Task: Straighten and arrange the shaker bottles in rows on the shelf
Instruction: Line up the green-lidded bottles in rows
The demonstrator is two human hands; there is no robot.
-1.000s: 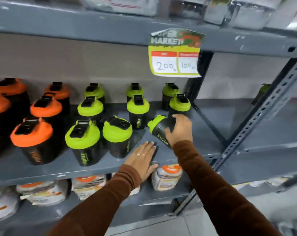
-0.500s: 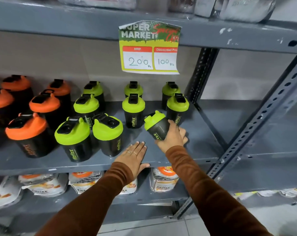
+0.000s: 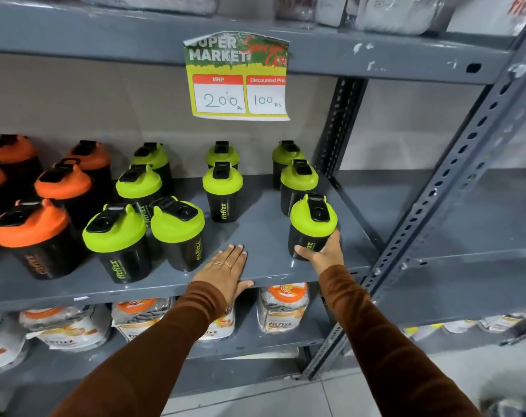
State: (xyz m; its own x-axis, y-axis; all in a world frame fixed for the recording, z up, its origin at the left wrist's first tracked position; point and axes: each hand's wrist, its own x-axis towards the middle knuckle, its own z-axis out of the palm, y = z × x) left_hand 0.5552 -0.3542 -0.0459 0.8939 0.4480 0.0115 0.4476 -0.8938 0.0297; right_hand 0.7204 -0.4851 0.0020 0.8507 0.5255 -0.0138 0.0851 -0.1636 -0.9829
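Black shaker bottles with green or orange lids stand in rows on a grey metal shelf point(image 3: 264, 233). My right hand point(image 3: 323, 254) grips the front right green-lidded shaker bottle point(image 3: 312, 219), which stands upright near the shelf's front edge. Behind it stand two more green-lidded bottles point(image 3: 298, 182). My left hand point(image 3: 225, 270) lies flat on the shelf's front edge with its fingers apart, just right of two green-lidded bottles point(image 3: 177, 230) that stand close together. Orange-lidded bottles point(image 3: 32, 233) fill the left side.
A price tag point(image 3: 237, 76) hangs from the shelf above. A perforated grey upright point(image 3: 454, 176) runs diagonally at the right. Packaged goods point(image 3: 282, 308) lie on the shelf below. A bare shelf section extends to the right of the upright.
The green-lidded bottle in my right hand was tilted on its side; it now stands upright, further right and forward. My left hand stayed flat on the shelf edge.
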